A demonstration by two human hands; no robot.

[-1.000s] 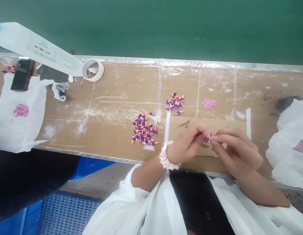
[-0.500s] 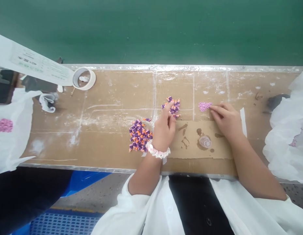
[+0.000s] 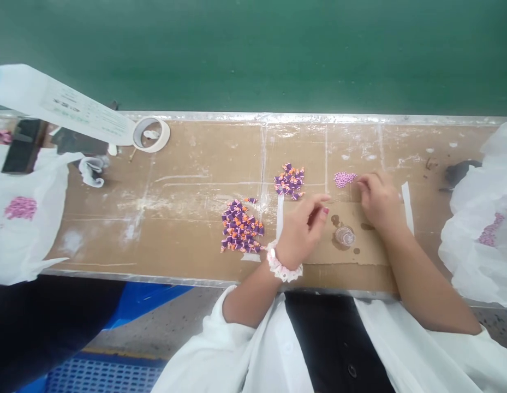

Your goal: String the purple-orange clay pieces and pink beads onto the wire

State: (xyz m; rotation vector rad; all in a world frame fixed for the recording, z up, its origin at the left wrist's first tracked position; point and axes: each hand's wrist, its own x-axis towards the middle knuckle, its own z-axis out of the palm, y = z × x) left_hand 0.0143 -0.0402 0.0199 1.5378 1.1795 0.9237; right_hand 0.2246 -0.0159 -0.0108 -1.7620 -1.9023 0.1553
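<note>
My left hand [image 3: 301,232], with a frilly band at its wrist, is over the left part of a cardboard sheet [image 3: 376,255]. Its thumb and fingers curl towards each other; whatever lies between them is too small to make out. My right hand [image 3: 380,204] is pinched just right of a small heap of tiny pink pieces [image 3: 345,179]; anything in the pinch is hidden. Between the hands, a small clear cup [image 3: 345,236] stands on the cardboard among dark wet spots. Small purple and orange figures lie in a smaller pile [image 3: 289,180] and a larger pile [image 3: 240,228].
At the left are a white bottle [image 3: 81,109], a tape roll [image 3: 165,136], a dark box [image 3: 24,146] and a white sheet with pink pieces [image 3: 21,208]. A crumpled white bag [image 3: 470,240] lies at the right. A green surface [image 3: 253,54] borders the table's far edge.
My left hand has moved right and nearer me, from the smaller figure pile to over the cardboard. My right hand has drawn slightly away from the pink heap. The view has shifted a little.
</note>
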